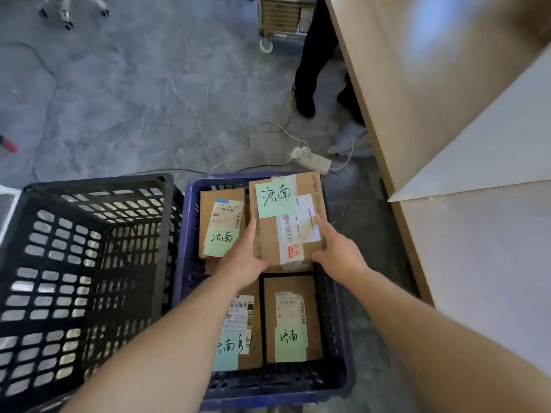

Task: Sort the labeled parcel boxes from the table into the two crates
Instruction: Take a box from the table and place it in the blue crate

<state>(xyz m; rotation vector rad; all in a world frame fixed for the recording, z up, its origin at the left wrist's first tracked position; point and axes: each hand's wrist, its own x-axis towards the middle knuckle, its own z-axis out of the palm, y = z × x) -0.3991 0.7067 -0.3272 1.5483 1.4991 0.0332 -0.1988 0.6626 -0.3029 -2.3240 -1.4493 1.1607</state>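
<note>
Both hands hold a cardboard parcel box with a green handwritten note and a white shipping label, over the far right part of the blue crate. My left hand grips its near left edge; my right hand grips its near right corner. Inside the blue crate lie three other labelled boxes: one at the far left, one at the near left partly hidden by my left arm, one at the near right. The black crate stands to the left, with nothing visible inside.
A wooden table runs along the right, with white boards below it. A white power strip and cables lie on the grey floor beyond the crates. Another person's dark-trousered legs stand by the table. A wheeled cart is farther back.
</note>
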